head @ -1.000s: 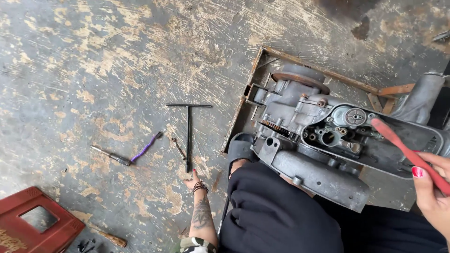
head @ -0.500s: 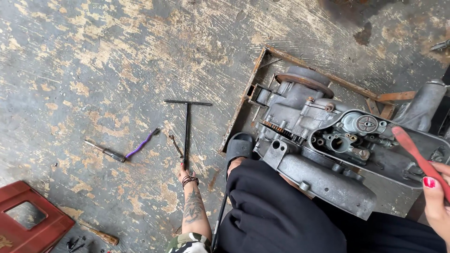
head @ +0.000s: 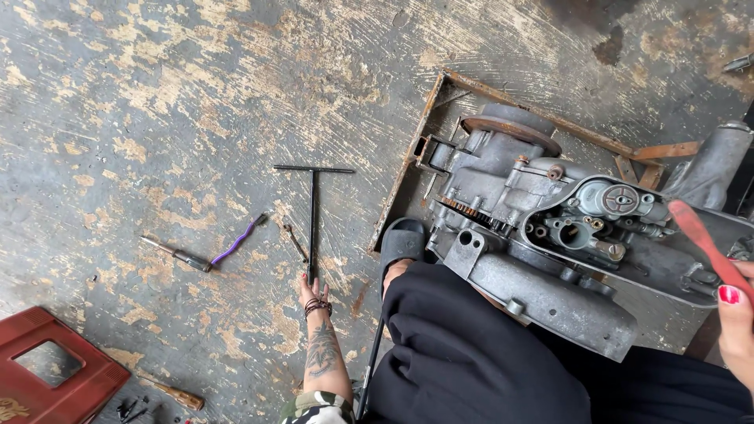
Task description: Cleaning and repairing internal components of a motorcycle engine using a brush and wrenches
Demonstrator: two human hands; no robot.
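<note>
Reaching further down over the last second, the left hand [head: 312,292] now has its loosely spread fingers at the lower tip of the black steel T-handle wrench [head: 313,213], not yet closed on it. The right hand [head: 734,326] grips a red-handled tool [head: 705,245] over the grey metal scooter engine [head: 550,235], which sits in a rusty frame [head: 428,118]. Tools lie loose on the worn, flaking concrete floor [head: 157,94].

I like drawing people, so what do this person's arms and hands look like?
The left hand has red-painted nails and dark beaded bracelets at the wrist. A dark tattoo runs along the forearm, ending at a camouflage-patterned sleeve. The right hand also has a red nail; its sleeve is out of view.
</note>
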